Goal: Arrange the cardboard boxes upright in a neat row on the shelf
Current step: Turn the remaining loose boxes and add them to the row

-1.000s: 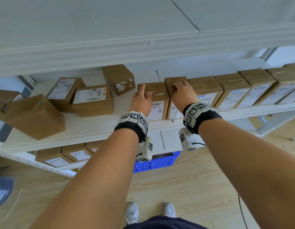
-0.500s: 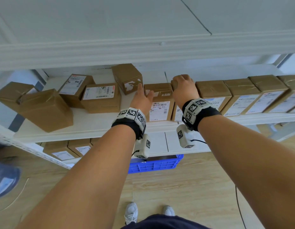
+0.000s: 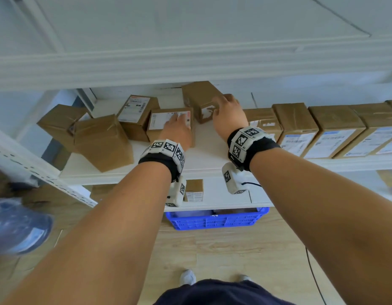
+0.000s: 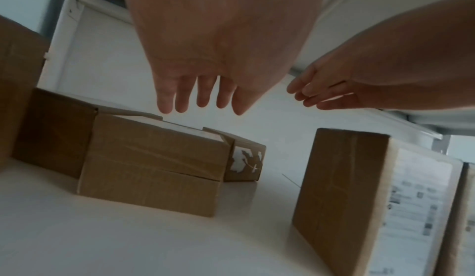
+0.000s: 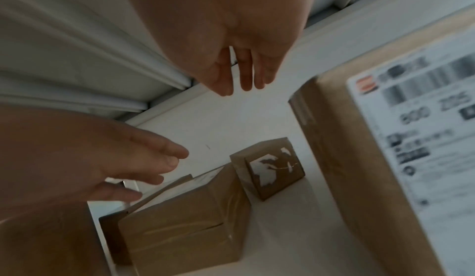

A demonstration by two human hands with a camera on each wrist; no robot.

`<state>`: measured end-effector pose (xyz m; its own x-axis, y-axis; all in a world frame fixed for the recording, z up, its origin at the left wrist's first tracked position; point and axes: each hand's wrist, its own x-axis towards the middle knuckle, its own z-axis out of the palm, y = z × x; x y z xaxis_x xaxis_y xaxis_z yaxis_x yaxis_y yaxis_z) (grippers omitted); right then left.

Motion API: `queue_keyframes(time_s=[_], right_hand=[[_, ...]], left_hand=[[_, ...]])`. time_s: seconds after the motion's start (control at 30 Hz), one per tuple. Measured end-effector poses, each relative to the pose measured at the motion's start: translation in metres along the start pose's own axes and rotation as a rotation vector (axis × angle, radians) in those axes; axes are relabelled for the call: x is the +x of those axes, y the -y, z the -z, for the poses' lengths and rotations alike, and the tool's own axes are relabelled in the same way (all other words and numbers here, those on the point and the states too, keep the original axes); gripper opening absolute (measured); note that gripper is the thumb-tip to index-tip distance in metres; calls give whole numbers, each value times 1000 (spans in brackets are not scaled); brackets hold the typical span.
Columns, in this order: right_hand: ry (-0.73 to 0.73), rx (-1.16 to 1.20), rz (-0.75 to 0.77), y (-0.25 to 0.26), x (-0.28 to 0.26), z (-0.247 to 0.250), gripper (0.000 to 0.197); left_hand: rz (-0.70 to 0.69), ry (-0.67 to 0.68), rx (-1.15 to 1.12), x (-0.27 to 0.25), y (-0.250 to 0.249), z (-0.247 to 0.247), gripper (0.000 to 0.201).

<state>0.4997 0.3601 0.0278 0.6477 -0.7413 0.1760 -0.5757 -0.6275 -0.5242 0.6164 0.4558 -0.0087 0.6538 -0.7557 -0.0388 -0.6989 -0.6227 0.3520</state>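
Brown cardboard boxes lie on the white shelf (image 3: pixel 208 155). A row of upright boxes runs along the right, ending at its leftmost box (image 3: pixel 265 124) (image 4: pixel 359 189) (image 5: pixel 385 158). My left hand (image 3: pixel 176 128) (image 4: pixel 200 97) hovers open, fingers straight, just above a flat labelled box (image 3: pixel 162 122) (image 4: pixel 154 158) (image 5: pixel 185 225). My right hand (image 3: pixel 228 111) (image 5: pixel 241 77) is open beside and above a skewed box with a torn label (image 3: pixel 199 97) (image 4: pixel 246 162) (image 5: pixel 272 168). Neither hand holds anything.
More loose boxes sit at the shelf's left: a second flat labelled one (image 3: pixel 137 111) and two big tilted ones (image 3: pixel 102 142) (image 3: pixel 56 124). The shelf board above (image 3: pixel 190 64) hangs low. A lower shelf holds a box (image 3: pixel 194 190); a blue crate (image 3: pixel 214 219) stands on the floor.
Both hands have let go of the end boxes of the upright row and moved left and deeper. The left is now over the flat labelled box, the right by the torn-label box.
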Motion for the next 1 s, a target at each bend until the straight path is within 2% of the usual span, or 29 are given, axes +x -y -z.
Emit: queue_keyframes(time_s=[0.2, 0.33, 0.43, 0.57, 0.83, 1.0], right_hand=[[74, -22, -59, 12, 7, -39, 42], [133, -43, -111, 11, 21, -56, 51], [128, -63, -127, 11, 38, -66, 52], [99, -79, -125, 8, 64, -80, 54], [163, -242, -164, 7, 113, -102, 72], [201, -321, -165, 2, 115, -112, 79]], left_hand=[[-107, 79, 183, 13, 30, -2, 52], [-105, 103, 184, 25, 36, -13, 52], [-66, 110, 105, 38, 40, -20, 49], [-18, 69, 47, 58, 55, -26, 49], [-14, -29, 63, 88, 82, -27, 48], [-33, -54, 74, 92, 86, -27, 47]])
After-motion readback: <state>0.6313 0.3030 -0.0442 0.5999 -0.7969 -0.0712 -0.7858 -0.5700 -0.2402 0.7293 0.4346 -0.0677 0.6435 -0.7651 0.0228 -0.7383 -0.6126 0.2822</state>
